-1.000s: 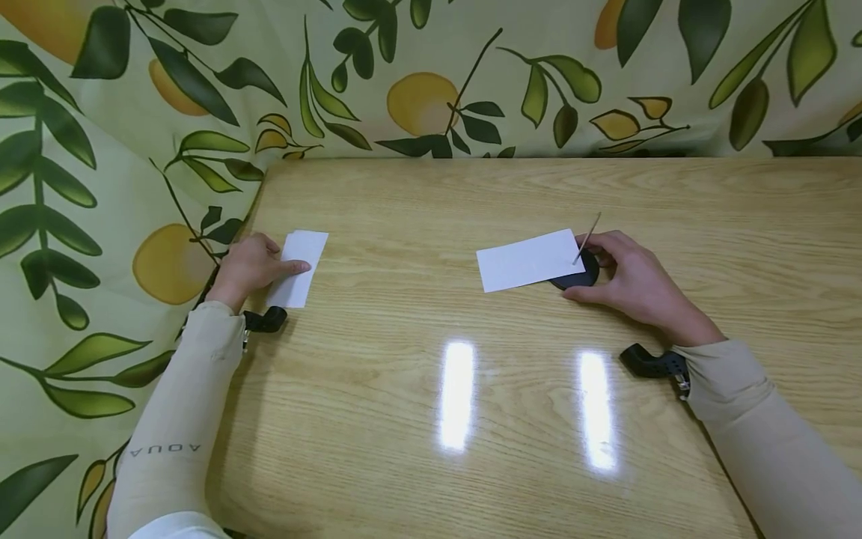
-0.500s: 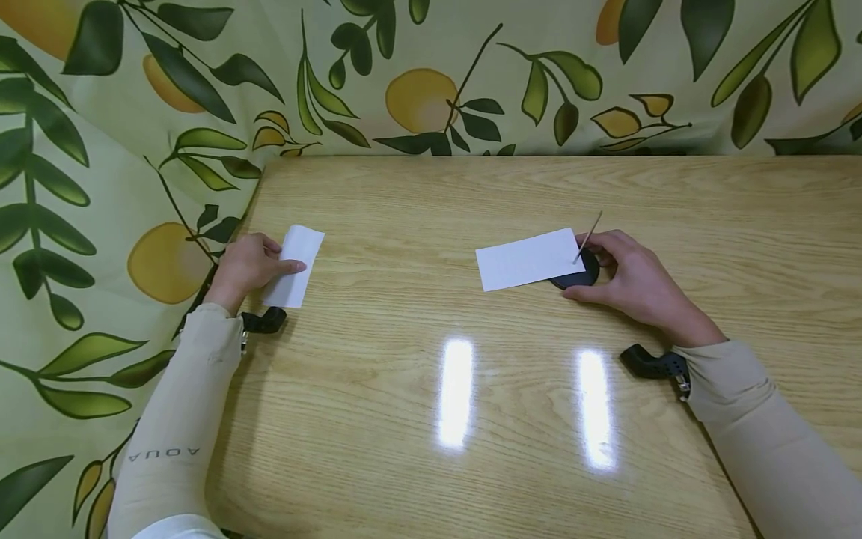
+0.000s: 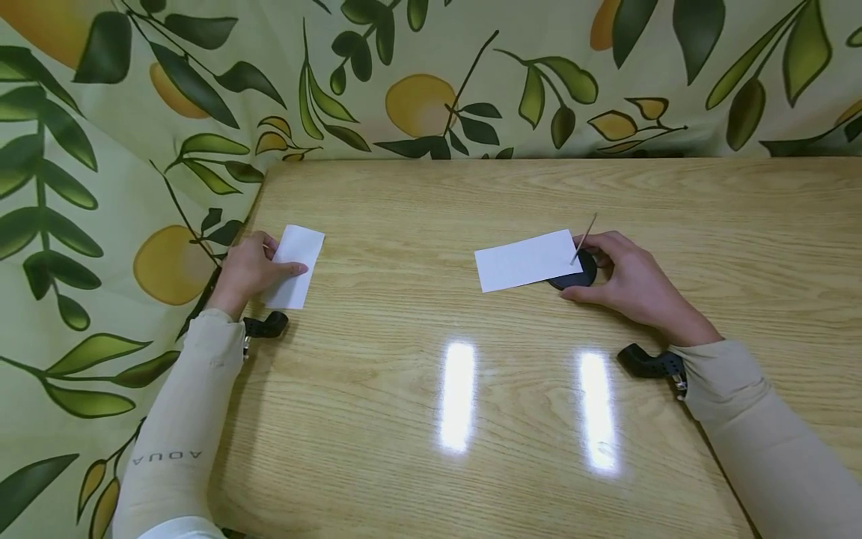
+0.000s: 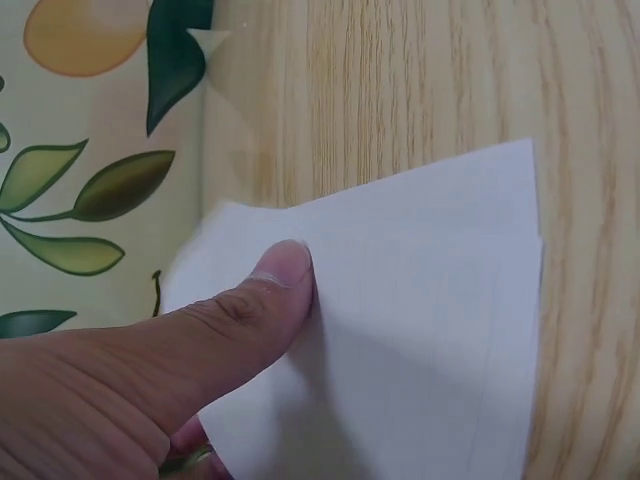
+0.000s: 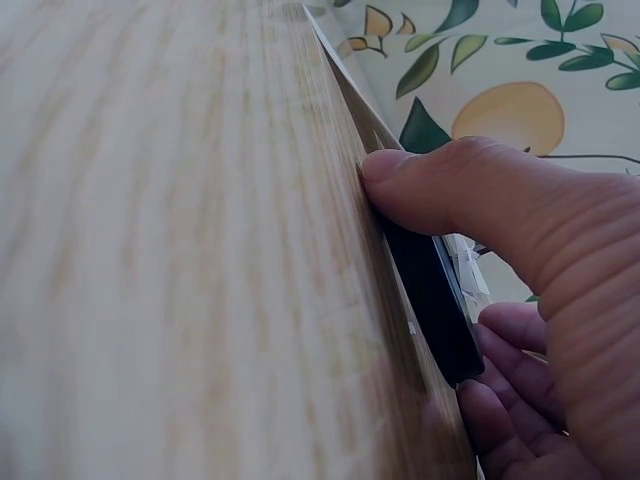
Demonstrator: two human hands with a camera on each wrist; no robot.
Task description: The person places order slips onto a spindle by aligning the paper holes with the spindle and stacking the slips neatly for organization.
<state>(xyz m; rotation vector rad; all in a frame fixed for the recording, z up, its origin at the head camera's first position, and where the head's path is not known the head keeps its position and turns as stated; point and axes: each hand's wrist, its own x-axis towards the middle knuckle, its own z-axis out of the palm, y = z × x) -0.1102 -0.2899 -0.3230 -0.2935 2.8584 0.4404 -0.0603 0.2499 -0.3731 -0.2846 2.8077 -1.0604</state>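
Observation:
My left hand [image 3: 245,271] pinches white paper slips [image 3: 303,243] at the left side of the table, thumb on top and the other fingers mostly hidden behind. In the left wrist view, an uneven edge of the paper [image 4: 430,320] suggests more than one sheet. Far to the right, my right hand [image 3: 629,283] grips the round black base of a bill spike [image 3: 571,281], thumb on the near side, fingers on the far side. The spike's thin rod leans slightly and passes through one end of a single white slip [image 3: 521,262]. Low on the tabletop, the dark base [image 5: 430,295] appears edge-on in the right wrist view.
A wood-grain table [image 3: 377,359] spans the view, with two bright light reflections near its middle. Patterned leaf-and-fruit cloth [image 3: 323,82] hangs along the back and left edges. Black wrist cameras sit on both sleeves.
The upper end of the paper in my left hand curled briefly and now lies flatter, after a small leftward shift. My right hand, the bill spike and the pierced slip keep their places.

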